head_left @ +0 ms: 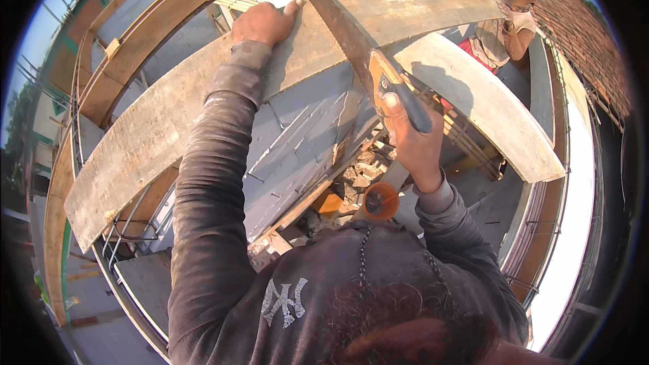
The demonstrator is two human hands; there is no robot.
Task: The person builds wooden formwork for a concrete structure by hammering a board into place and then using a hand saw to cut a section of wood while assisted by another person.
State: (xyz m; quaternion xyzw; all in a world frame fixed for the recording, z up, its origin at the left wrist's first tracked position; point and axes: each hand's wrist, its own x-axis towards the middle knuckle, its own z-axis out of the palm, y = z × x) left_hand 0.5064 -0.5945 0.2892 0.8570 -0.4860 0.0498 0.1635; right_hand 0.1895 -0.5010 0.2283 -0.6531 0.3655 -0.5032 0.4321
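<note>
Handsaw (343, 35): lies across the long board (159, 118), left of the board's right end. Tip reaches past the board's far edge; handle (404, 103) sits off the near edge. Toothed edge faces left. Depth of any cut: cannot tell.

Right hand (418, 140): clamped on the saw handle, thumb along its side, wrist toward the near side.

Left hand (262, 25): clamped on the board at its far edge, left of the blade; fingertips hidden, thumb toward the right.

Board: bare wood, worn and stained, running from near left to far right; appears bowed, though the lens bends edges. Left forearm, in a dark dusty sleeve (213, 162), crosses over it.

Right of the saw: pale plank (483, 105), angled toward the near right, well apart from the left hand.

Below the board: grey wall (297, 142); broken rubble (363, 167); orange bucket (380, 201) with dark contents, kind unclear.

Left side: curved timber (138, 44) farther off; metal bars (132, 225) under the board's left end.

Far right: another person (492, 39) near the board's right end; tiled roof (574, 23) beyond.
</note>
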